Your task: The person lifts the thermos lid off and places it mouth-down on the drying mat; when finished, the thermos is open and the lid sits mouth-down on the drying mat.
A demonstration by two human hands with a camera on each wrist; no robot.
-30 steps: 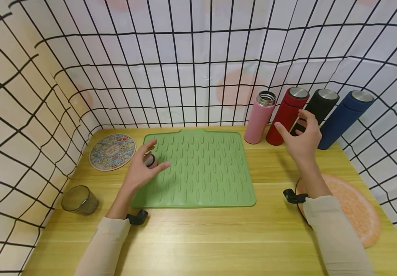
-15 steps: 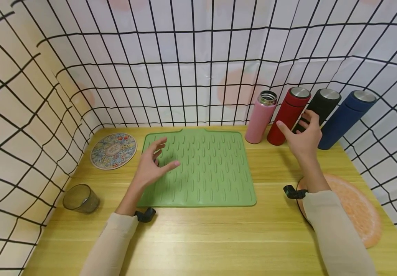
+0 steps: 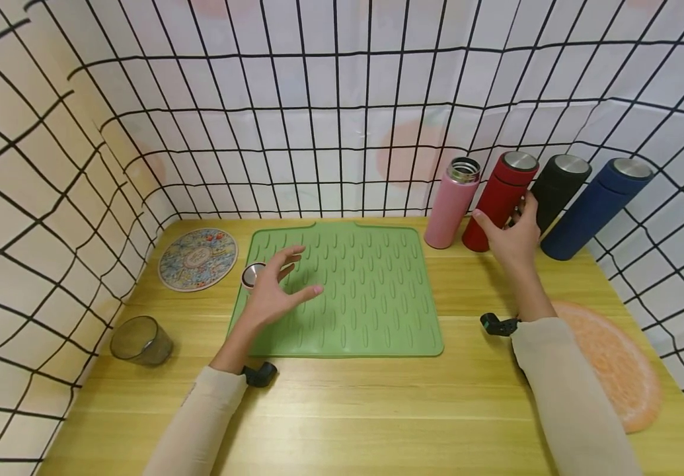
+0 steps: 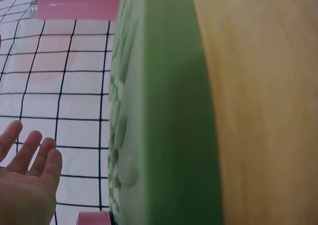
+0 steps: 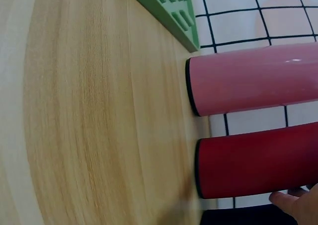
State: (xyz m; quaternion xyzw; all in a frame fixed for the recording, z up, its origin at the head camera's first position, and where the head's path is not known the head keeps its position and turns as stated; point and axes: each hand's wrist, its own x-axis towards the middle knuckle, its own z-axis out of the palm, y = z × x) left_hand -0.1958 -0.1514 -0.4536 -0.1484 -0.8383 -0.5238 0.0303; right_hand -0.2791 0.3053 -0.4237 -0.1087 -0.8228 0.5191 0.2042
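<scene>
Right grip (image 3: 514, 244) wide at the red bottle (image 3: 501, 195): stiff, I reckon (heavy, if full), best held mid-body; my left grip (image 3: 271, 295) hangs wide too.

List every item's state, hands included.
Pink bottle: upright, uncapped
Red bottle: upright, capped
Black bottle: upright, capped
Blue bottle: upright, capped
Green mat: flat
Pink cap: off, on green mat
Patterned coaster: flat
Orange mat: flat
Glass: upright
Left hand: open, holding nothing
Right hand: at red bottle, grip unclear
</scene>
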